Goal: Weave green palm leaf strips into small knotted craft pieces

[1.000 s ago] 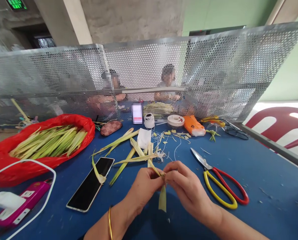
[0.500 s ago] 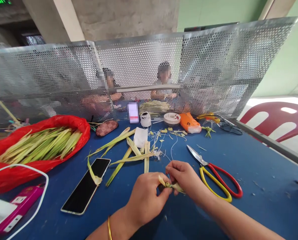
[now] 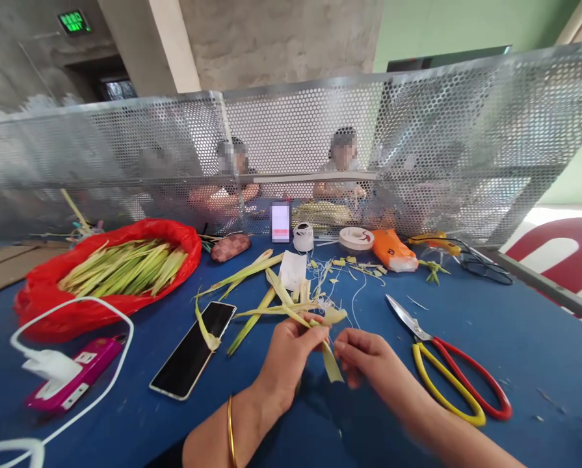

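Observation:
My left hand (image 3: 291,354), with a gold bangle on its wrist, pinches a folded pale green leaf strip (image 3: 330,361) above the blue table (image 3: 490,305). The strip's loose end hangs down between both hands. My right hand (image 3: 371,357) is curled close beside it, fingertips pinched at the strip or at a thin thread that I cannot make out. Loose leaf strips (image 3: 266,302) lie just beyond my hands.
Scissors (image 3: 447,367) with red and yellow handles lie to the right. On the left are a black phone (image 3: 193,351), a pink power strip (image 3: 71,383) with a white cable, and a red bag of leaves (image 3: 110,270). Thread spool, tape and orange tool stand before the perforated metal screen (image 3: 417,136), people behind.
The hands have drawn slightly apart, and the strip end now hangs down from my left hand. The camera has shifted a little.

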`<state>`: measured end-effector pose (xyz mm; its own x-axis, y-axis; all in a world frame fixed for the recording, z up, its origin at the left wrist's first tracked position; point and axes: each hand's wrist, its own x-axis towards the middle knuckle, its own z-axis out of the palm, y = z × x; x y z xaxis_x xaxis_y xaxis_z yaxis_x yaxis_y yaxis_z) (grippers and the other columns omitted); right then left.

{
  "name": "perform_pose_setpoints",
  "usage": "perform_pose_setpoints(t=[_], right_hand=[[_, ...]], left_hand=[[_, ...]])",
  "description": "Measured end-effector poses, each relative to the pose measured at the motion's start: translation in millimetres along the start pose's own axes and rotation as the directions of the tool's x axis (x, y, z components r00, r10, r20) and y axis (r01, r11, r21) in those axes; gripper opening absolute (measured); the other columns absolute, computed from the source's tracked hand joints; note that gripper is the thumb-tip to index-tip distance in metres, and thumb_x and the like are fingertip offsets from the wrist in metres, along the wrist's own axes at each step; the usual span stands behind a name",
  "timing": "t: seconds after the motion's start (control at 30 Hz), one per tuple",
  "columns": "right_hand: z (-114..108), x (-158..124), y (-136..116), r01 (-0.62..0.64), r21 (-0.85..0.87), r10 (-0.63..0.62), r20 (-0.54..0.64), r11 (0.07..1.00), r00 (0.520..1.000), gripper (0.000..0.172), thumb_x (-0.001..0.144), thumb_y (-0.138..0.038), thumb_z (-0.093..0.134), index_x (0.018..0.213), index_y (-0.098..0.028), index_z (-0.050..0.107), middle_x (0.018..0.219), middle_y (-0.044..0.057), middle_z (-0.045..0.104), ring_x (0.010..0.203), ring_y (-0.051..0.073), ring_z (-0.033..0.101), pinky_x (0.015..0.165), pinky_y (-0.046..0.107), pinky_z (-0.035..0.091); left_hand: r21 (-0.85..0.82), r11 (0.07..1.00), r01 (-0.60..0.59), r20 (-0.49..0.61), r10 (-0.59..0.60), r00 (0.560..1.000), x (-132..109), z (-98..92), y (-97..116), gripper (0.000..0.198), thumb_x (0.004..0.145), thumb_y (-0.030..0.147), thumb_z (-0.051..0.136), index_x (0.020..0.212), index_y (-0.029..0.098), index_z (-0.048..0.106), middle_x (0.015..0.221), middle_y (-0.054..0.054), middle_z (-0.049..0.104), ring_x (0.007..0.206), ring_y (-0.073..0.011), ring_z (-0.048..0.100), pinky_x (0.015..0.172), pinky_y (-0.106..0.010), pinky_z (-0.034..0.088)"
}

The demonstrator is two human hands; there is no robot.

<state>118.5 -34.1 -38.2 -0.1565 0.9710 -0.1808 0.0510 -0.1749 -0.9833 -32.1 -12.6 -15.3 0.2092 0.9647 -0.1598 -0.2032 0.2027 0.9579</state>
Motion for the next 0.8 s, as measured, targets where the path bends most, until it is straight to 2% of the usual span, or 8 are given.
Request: perform_pose_setpoints(t=[0.1,0.17,0.2,0.27,0.33,0.43,0.6,0.8], right_hand=[[-0.7,-7.8,-4.2,0.343,-0.246,-0.375,-0.097,0.907,0.922,0.027,0.086,-0.038,0.055,0.067,-0.019,0.057,0.074,0.002,0.056,0.069,0.015,0.054,0.063,0.026,0.042],[-1.7,-12.6,-7.6,0.465,-0.296,-0.513,-0.105,0.834,0.852,0.026,0.090,-0.035,0.053,0.069,-0.019,0.058,0.090,0.005,0.059,0.084,0.017,0.056,0.072,0.027,0.043],[-2.0,-14.0,-8.8,0.488,-0.262,-0.526,-0.093,0.832,0.846,0.026,0.091,-0.035,0.053,0.070,-0.019,0.059,0.092,0.006,0.060,0.085,0.017,0.057,0.073,0.027,0.043],[-1.9,-14.1,-9.7,0.449,-0.098,-0.454,-0.038,0.888,0.890,0.026,0.092,-0.037,0.052,0.074,-0.019,0.059,0.082,0.005,0.061,0.073,0.015,0.057,0.066,0.026,0.044],[-0.7,-11.5,-8.8,0.313,0.103,-0.317,0.026,0.944,0.948,0.026,0.092,-0.039,0.051,0.078,-0.019,0.058,0.062,0.000,0.057,0.053,0.012,0.050,0.053,0.023,0.039],[2.4,-7.2,-6.9,0.162,0.264,-0.184,0.062,0.951,0.981,0.029,0.091,-0.042,0.052,0.075,-0.018,0.055,0.048,-0.004,0.050,0.042,0.009,0.041,0.045,0.021,0.030],[5.4,-7.2,-8.5,0.196,0.248,-0.223,0.086,0.949,0.971,0.032,0.087,-0.043,0.060,0.069,-0.017,0.053,0.057,-0.002,0.054,0.047,0.010,0.051,0.052,0.024,0.040],[-0.6,-8.2,-11.6,0.303,0.203,-0.303,-0.031,0.931,0.953,0.034,0.090,-0.044,0.056,0.068,-0.018,0.054,0.062,-0.001,0.056,0.057,0.012,0.055,0.061,0.026,0.045]], left_hand=[[-0.165,0.980,0.112,-0.050,-0.121,0.991,6.4,-2.1,-3.8,0.021,0.064,0.027,0.077,0.073,0.015,0.064,0.062,0.003,0.059,0.058,-0.0089,0.051,0.060,-0.022,0.041],[-0.184,0.968,0.169,-0.006,-0.173,0.985,6.9,-1.5,-6.3,0.024,0.063,0.029,0.079,0.073,0.014,0.063,0.061,0.003,0.057,0.056,-0.0082,0.049,0.058,-0.022,0.039],[-0.184,0.964,0.191,0.041,-0.186,0.982,6.3,-0.8,-7.3,0.025,0.063,0.030,0.079,0.072,0.014,0.063,0.062,0.002,0.057,0.055,-0.0086,0.050,0.059,-0.023,0.040],[-0.171,0.959,0.227,0.160,-0.200,0.967,4.3,0.8,-8.8,0.027,0.065,0.035,0.078,0.072,0.014,0.062,0.062,0.000,0.059,0.056,-0.0110,0.053,0.060,-0.025,0.041],[-0.133,0.964,0.230,0.221,-0.197,0.955,2.7,2.0,-9.7,0.027,0.067,0.037,0.075,0.070,0.013,0.062,0.064,-0.002,0.061,0.058,-0.0136,0.057,0.062,-0.027,0.043],[-0.054,0.984,0.171,0.130,-0.163,0.978,2.4,2.5,-11.3,0.026,0.065,0.035,0.076,0.070,0.013,0.063,0.065,-0.002,0.061,0.061,-0.0136,0.056,0.062,-0.026,0.042],[0.054,0.993,0.103,0.014,-0.104,0.994,4.5,1.1,-14.4,0.021,0.065,0.029,0.076,0.074,0.012,0.067,0.063,-0.001,0.062,0.060,-0.0108,0.052,0.062,-0.024,0.040],[-0.168,0.922,0.349,0.195,-0.316,0.929,3.6,-5.0,-8.0,0.020,0.068,0.027,0.077,0.080,0.015,0.067,0.077,-0.003,0.066,0.070,-0.0136,0.060,0.062,-0.024,0.043]])
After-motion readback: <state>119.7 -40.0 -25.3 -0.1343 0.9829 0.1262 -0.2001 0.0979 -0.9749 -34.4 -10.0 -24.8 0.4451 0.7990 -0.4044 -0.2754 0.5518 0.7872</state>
